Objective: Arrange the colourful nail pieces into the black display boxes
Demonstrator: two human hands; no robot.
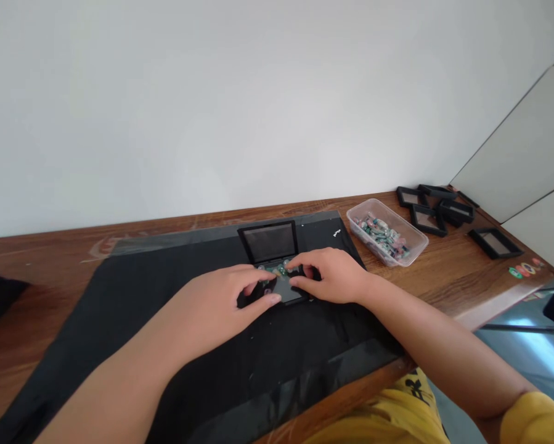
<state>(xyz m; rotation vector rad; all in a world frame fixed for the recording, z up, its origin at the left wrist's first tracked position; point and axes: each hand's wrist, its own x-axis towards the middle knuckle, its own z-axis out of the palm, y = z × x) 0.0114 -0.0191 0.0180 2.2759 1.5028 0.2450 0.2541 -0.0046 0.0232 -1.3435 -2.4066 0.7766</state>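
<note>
A small black frame case (289,292) lies opened on the black mat, its lid (271,242) tilted up at the back with a clear film window. Several round green and clear beads (282,270) sit in a row along the case's hinge side. My left hand (233,293) reaches in from the left, index finger at the beads and thumb on the front edge of the case, the two apart. From the right, my right hand (329,274) touches the beads' right end with the index finger, its thumb spread over the film. Curled fingers beneath both hands are partly hidden.
A clear plastic tub (415,251) of wrapped small pieces stands right of the mat (166,271). Several more black frame cases (427,219) are piled at the back right, one (495,242) apart. Colourful round stickers (524,270) lie near the wooden table's (443,277) right end. A white wall rises behind.
</note>
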